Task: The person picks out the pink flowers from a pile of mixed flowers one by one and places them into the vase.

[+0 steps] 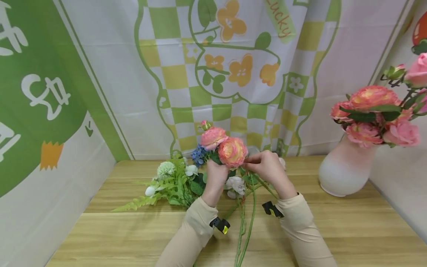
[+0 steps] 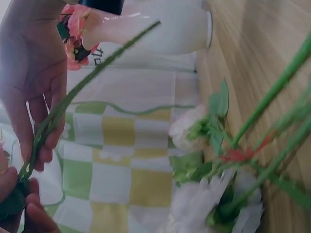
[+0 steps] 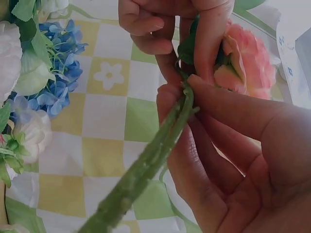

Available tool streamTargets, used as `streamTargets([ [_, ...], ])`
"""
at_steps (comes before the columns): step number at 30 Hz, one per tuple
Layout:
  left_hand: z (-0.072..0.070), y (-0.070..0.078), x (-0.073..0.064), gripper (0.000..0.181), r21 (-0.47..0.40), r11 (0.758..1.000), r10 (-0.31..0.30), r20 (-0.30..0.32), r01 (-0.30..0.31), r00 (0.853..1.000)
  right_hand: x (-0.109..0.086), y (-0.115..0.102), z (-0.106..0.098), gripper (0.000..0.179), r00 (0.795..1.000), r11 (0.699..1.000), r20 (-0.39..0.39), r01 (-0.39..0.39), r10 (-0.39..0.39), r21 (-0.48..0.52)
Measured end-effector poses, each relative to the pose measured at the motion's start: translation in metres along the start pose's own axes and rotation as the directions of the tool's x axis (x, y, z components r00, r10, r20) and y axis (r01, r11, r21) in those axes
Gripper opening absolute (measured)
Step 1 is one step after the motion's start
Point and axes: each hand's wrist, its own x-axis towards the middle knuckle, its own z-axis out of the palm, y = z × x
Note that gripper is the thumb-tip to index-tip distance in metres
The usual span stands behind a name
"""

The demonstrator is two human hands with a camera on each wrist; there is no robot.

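Note:
A stem of pink-and-yellow artificial flowers is held up above the table between both hands. My left hand grips it just under the blooms, beside a dark green leaf. With thumb and fingers, my right hand pinches the green stem close to the left hand's fingers. From this pinch the stem's lower end slants away. Blue flowers and white flowers lie behind and below the hands. Part of the left palm is hidden in the head view.
Green fern and white blooms lie on the wooden table at left. Several long green stems run toward the front edge between the forearms. A white-pink vase with pink flowers stands at right. A patterned curtain hangs behind.

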Motion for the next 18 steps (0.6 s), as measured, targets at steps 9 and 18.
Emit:
streamTargets([
  [9, -0.020, 0.005, 0.005, 0.018, 0.138, 0.990, -0.030, 0.132, 0.011, 0.991, 0.001, 0.004, -0.002, 0.018, 0.989, 1.000, -0.147, 0.001, -0.002, -0.006],
  [18, -0.045, 0.005, 0.010, 0.020, 0.294, 0.952, 0.059, 0.088, -0.082, 0.994, -0.001, 0.012, -0.017, 0.019, 0.955, 1.000, -0.297, 0.018, -0.015, 0.007],
])
